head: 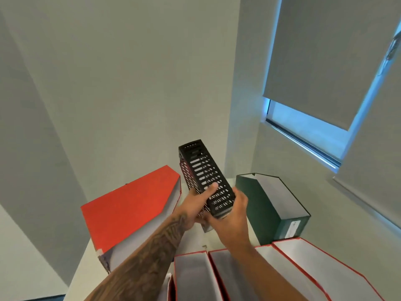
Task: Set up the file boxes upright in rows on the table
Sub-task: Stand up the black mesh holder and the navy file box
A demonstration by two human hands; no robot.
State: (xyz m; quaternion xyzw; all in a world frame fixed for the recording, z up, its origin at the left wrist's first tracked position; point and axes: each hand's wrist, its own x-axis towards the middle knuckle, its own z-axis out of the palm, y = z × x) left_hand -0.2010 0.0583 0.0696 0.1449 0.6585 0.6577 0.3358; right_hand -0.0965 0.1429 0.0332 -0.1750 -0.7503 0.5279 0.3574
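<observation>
Hands met on the black mesh file box (206, 174), and from where I stood that was the whole story of the moment. The left hand (195, 205) had a closed grip on the box's left side, its thumb laid across the slotted upper face. The right hand (230, 216) wrapped the near end from the right and underneath, its grip closed on the same box. So both hands were on it, clustered at the near end, and neither had to reach.

The box was not upright. Its long axis ran from the hands away toward the wall, rising and leaning to the left, with the far end free in the air. It hung over the gap between 2 standing boxes: the red file box (130, 205) close on the left and the green file box (256, 205) just to the right. I could not tell whether its near end touched the bench (193, 240).

Closer to the person, a row of red-trimmed boxes (191, 276) stood open-topped along the front.

My guess was that the far end needed swinging up over the near end, then the box lowering straight into that gap. The lean put it closer to the red box, so that side looked the likelier to get bumped
</observation>
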